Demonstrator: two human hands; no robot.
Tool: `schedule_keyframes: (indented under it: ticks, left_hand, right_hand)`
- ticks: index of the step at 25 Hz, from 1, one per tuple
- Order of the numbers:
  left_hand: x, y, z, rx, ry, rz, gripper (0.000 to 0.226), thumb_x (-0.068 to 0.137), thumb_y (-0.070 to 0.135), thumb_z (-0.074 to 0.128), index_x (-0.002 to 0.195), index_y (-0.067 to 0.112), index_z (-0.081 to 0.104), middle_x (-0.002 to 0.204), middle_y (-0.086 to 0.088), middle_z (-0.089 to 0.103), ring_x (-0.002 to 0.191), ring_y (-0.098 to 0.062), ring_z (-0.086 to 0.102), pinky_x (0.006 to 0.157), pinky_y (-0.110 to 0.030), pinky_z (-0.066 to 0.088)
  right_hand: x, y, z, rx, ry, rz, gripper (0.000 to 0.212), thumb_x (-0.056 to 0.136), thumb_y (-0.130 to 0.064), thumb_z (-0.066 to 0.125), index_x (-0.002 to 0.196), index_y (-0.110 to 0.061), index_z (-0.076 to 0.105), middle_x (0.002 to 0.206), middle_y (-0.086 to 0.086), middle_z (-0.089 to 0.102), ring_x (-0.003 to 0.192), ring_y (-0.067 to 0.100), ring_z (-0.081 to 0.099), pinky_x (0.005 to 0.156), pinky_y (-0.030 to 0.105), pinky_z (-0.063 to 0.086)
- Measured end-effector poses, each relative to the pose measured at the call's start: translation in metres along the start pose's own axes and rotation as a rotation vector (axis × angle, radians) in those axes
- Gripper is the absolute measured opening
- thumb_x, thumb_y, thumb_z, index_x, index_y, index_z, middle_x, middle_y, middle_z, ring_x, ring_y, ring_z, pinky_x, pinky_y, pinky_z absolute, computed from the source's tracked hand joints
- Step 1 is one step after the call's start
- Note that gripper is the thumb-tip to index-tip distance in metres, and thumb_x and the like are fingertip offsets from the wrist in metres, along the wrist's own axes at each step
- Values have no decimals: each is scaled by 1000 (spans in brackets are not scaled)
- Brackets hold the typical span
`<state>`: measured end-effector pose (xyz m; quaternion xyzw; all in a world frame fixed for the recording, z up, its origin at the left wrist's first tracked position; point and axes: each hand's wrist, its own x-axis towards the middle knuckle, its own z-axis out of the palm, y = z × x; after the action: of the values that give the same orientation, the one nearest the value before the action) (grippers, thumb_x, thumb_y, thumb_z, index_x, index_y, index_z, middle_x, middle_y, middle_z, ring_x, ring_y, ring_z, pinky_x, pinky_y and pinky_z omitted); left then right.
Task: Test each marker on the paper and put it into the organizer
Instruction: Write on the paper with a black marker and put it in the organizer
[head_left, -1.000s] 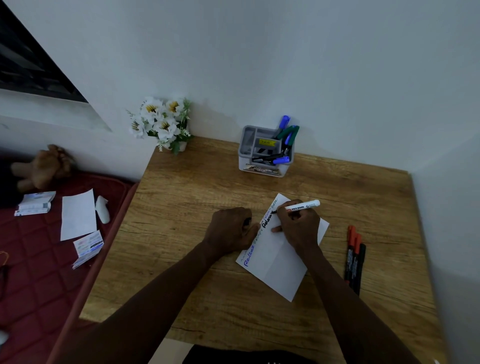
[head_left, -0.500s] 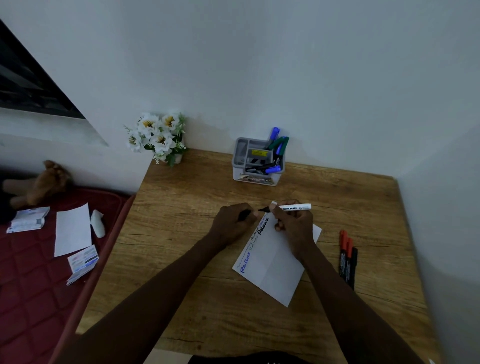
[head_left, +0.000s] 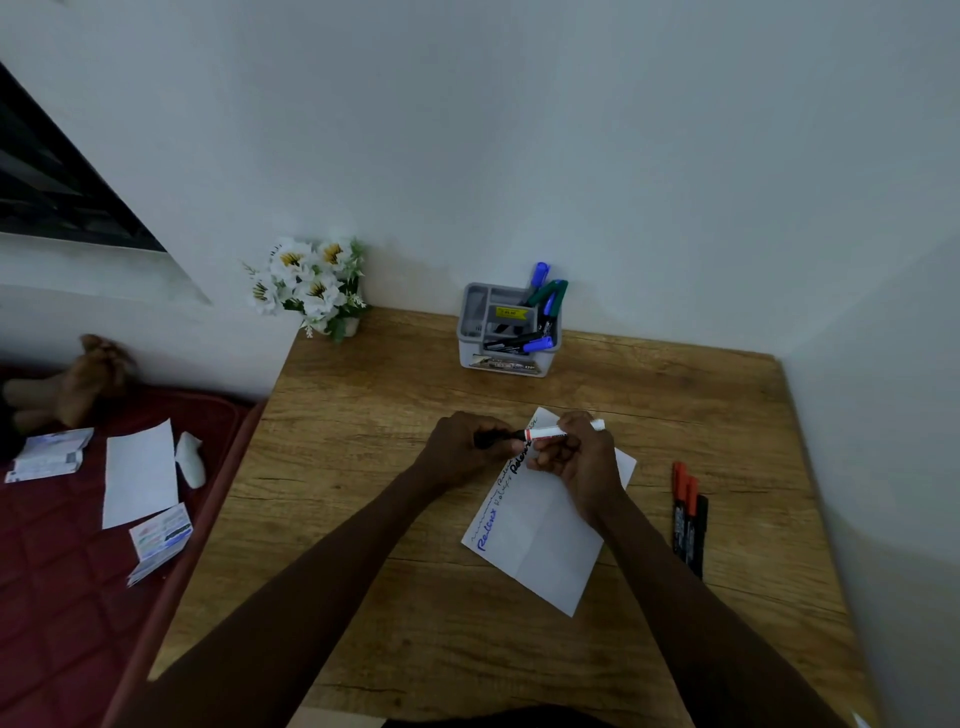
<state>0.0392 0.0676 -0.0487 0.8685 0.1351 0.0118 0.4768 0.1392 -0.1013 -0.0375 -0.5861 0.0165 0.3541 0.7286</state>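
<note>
The right hand (head_left: 582, 460) grips the white marker (head_left: 546, 431), the left hand (head_left: 461, 452) pinches the black cap (head_left: 492, 440) at its tip, paper (head_left: 540, 540) just beneath both grips

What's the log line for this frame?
step: capping | left hand: grips black cap | right hand: grips white marker over paper | waiting: three markers right of paper
</note>
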Motion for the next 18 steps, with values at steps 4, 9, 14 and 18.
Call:
schedule_keyframes:
  ticks: [4,9,14,18]
  left_hand:
    - [2,0,-3,1,-41,9,23,93,31,69,113,23,74,83,21,68,70,9,61,61,-9,42]
    - [5,6,-2,-12,-76,-108,29,105,24,47,129,22,63,101,13,65,81,3,58,65,-14,42]
    - [20,19,9,-44,-35,-156,23,107,25,40,117,21,60,93,9,63,80,-6,60,65,-25,44]
    - [29,21,13,-20,-27,-107,25,108,27,39,111,17,61,100,0,67,90,-17,64,75,-32,50]
  right_hand:
    - [1,-3,-2,-107,-52,24,9,99,-6,59,94,0,64,82,29,72,65,31,71,71,44,62]
    - [3,-7,-14,-240,-144,65,17,92,-5,71,101,10,70,90,29,73,73,30,74,70,38,63]
    - [9,-13,-17,-328,-99,53,21,92,-8,72,98,12,72,81,28,71,61,24,69,58,33,60]
    - [7,-16,-19,-363,-55,31,26,94,-12,72,93,14,71,74,24,69,53,21,65,51,31,58]
